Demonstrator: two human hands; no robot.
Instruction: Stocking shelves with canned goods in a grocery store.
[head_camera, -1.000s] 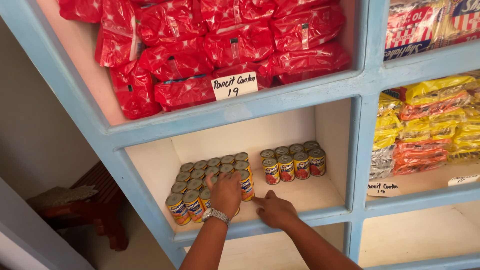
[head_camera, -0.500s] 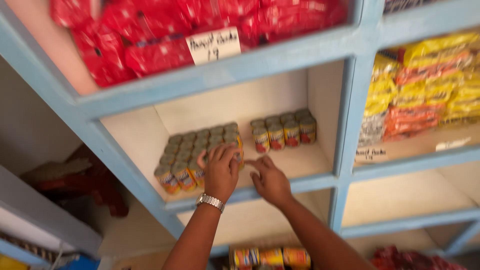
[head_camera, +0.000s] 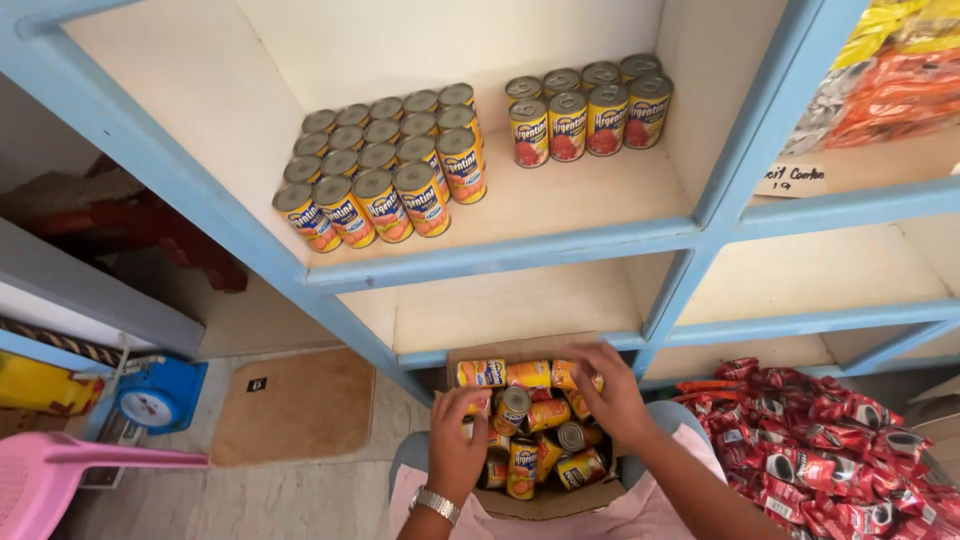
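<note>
**A:** Head view: where were the hands?

**B:** Both were lowered into the cardboard box (head_camera: 545, 505) resting on the person's lap. The left hand (head_camera: 455, 445), a metal wristwatch (head_camera: 436, 503) on its wrist, lay on the jumbled yellow cans (head_camera: 548, 415) at the box's left edge, fingers curled over one; whether it was pinching that can could not be told. The right hand (head_camera: 612, 395) rested at the right edge, fingers spread over the cans.

**A:** And the blue shelf (head_camera: 500, 255)?

**B:** Two blocks of upright cans: the larger block (head_camera: 385, 170) toward the left front edge, the smaller block (head_camera: 588, 105) near the back right corner. Red snack packets (head_camera: 810, 445) lay piled to the box's right.
</note>
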